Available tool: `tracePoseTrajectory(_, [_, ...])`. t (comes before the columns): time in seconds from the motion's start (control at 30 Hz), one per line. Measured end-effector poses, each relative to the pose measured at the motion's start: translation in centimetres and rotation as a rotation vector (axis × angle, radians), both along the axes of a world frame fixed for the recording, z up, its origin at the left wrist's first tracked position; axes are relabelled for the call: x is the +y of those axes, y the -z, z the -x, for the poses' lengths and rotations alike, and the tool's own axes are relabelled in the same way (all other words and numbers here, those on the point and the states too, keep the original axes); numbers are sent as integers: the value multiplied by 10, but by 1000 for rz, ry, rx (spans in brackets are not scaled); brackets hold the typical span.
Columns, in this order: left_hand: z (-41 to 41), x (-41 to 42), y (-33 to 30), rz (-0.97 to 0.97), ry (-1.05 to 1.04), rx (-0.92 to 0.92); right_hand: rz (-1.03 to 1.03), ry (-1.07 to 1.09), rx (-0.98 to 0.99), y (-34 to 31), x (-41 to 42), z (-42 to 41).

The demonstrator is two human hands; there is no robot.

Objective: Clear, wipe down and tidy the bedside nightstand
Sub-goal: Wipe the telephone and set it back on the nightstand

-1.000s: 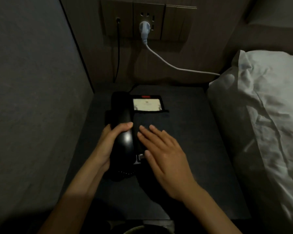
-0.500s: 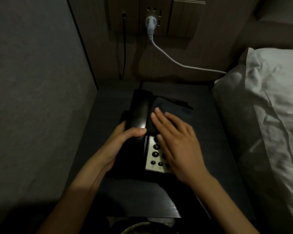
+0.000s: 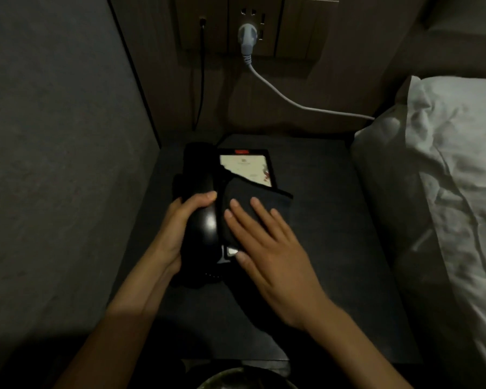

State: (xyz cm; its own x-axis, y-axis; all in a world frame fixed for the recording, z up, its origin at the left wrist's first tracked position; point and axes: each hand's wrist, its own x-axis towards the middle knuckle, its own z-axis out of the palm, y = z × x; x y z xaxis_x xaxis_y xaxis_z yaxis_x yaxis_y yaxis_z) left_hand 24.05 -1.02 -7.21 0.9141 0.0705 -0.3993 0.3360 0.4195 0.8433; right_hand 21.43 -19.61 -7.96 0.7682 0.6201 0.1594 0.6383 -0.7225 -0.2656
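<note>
My left hand (image 3: 181, 228) curls round the glossy black telephone handset (image 3: 201, 217), thumb lying across its top, fingers wrapped under its left side, just left of the frame's centre. The handset lies lengthwise along the left side of the black desk telephone (image 3: 244, 169), which sits on the dark matte nightstand counter (image 3: 334, 248) in the middle of the frame. My right hand (image 3: 272, 256) lies flat with straight fingers, pressing a dark folded cleaning cloth (image 3: 244, 195) down on the telephone's face, just right of the handset; it grips nothing. The cloth covers the keypad and the lower left corner of the pale rectangular label card (image 3: 250, 168) at the telephone's upper end. A small red mark (image 3: 242, 151) shows above the card.

On the brown wall panel at the top of the frame, a grey plug (image 3: 247, 40) sits in a beige wall socket plate (image 3: 253, 23), and its pale grey cable (image 3: 300, 105) runs down and right toward the white crumpled pillow (image 3: 446, 164) at the right edge. A thin black cord (image 3: 201, 80) hangs from the plate's left section down behind the counter. A grey textured wall (image 3: 54, 164) fills the left of the frame. At the bottom centre, a dim round rim (image 3: 244, 377) shows below the counter's near edge; I cannot tell what it is
</note>
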Motion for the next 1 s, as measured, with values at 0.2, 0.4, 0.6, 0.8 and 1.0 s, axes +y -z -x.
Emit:
tracePoseTrajectory(0.2, [-2, 19, -5, 68, -97, -47, -14, -38, -54, 5, 10, 11])
tracePoseTrajectory(0.4, [0, 17, -5, 11, -23, -71, -321, 201, 215, 3, 4, -6])
tracePoseTrajectory(0.6, [8, 3, -3, 15, 179, 23, -705, 264, 366, -7, -23, -33])
tracePoseTrajectory(0.8, [12, -15, -2, -2, 341, 45, -793, 425, 309, -14, -55, -52])
tracePoseTrajectory(1.0, [14, -27, 0, -34, 468, -13, -789, 685, 98, -23, -61, -52])
